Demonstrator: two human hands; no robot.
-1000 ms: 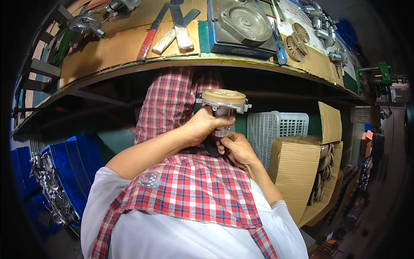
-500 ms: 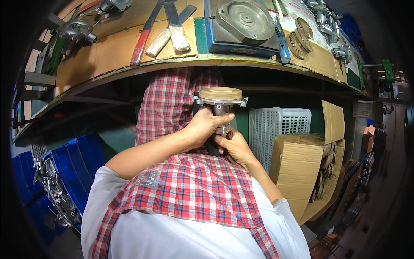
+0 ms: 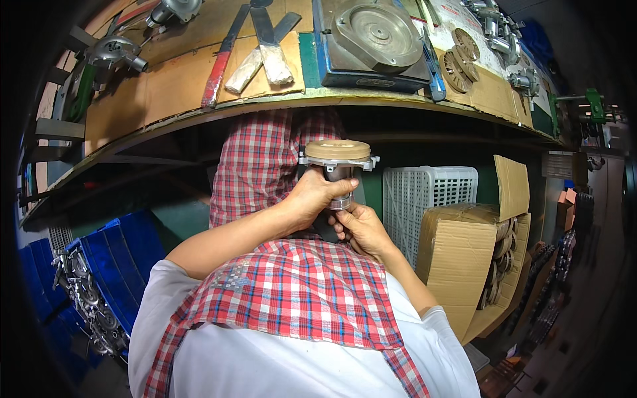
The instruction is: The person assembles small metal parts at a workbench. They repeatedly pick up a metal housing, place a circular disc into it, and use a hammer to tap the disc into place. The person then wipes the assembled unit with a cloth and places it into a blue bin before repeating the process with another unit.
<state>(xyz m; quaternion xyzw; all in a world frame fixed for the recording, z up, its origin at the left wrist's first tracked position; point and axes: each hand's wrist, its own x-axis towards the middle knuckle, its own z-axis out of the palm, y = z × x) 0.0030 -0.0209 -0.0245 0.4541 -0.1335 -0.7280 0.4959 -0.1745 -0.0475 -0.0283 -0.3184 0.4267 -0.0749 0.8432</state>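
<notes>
In front of my lap I hold a silver metal housing [image 3: 337,174] with a flange at its top and a narrower barrel below. A tan ring-shaped disc [image 3: 338,150] lies on the flange. My left hand [image 3: 313,194] is wrapped round the barrel, thumb across its front. Beneath the barrel's lower end, my right hand [image 3: 360,227] has its thumb and fingers pinched close to the bottom rim. Whatever lies between those fingers is too small or hidden to make out.
On the workbench ahead stand a round metal fixture [image 3: 379,33], flat blades with wrapped handles [image 3: 271,63], blue-handled pliers [image 3: 434,76] and tan slotted discs [image 3: 458,68]. Right of me are a white crate [image 3: 431,186] and a carton of discs [image 3: 458,265]; blue bins [image 3: 119,255] with metal castings sit left.
The housing and disc have shifted slightly left and down, tilting a little. My right fingers have changed their pinch at the barrel's lower end; my left hand keeps its hold.
</notes>
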